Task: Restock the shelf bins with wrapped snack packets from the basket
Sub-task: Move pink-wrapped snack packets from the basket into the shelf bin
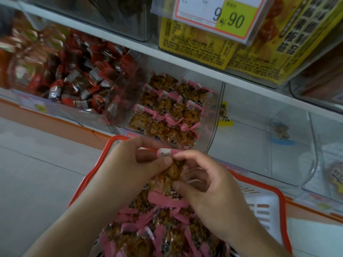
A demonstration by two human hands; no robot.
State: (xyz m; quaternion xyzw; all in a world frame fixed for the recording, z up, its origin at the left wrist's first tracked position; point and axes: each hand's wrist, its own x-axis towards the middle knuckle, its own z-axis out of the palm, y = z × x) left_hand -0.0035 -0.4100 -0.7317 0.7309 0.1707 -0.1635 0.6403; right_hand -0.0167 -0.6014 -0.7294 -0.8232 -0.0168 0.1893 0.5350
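Note:
A red-rimmed white basket point(267, 204) below me holds a heap of several clear snack packets point(148, 236) with pink ends and brown filling. Both hands hold up one such snack packet point(173, 173) above the heap. My left hand point(130, 169) pinches its left edge near the pink top. My right hand point(206, 186) curls round its right side, thumb on the lower part. Just beyond, a clear shelf bin point(213, 127) is stacked with rows of the same pink-ended packets point(167, 112).
Left of that bin is a bin of red and silver wrapped snacks point(78, 78). To the right stand clear bins point(289, 145) holding only a few packets. A price tag point(219, 15) and yellow boxes point(259, 52) sit on the shelf above. Grey floor lies at left.

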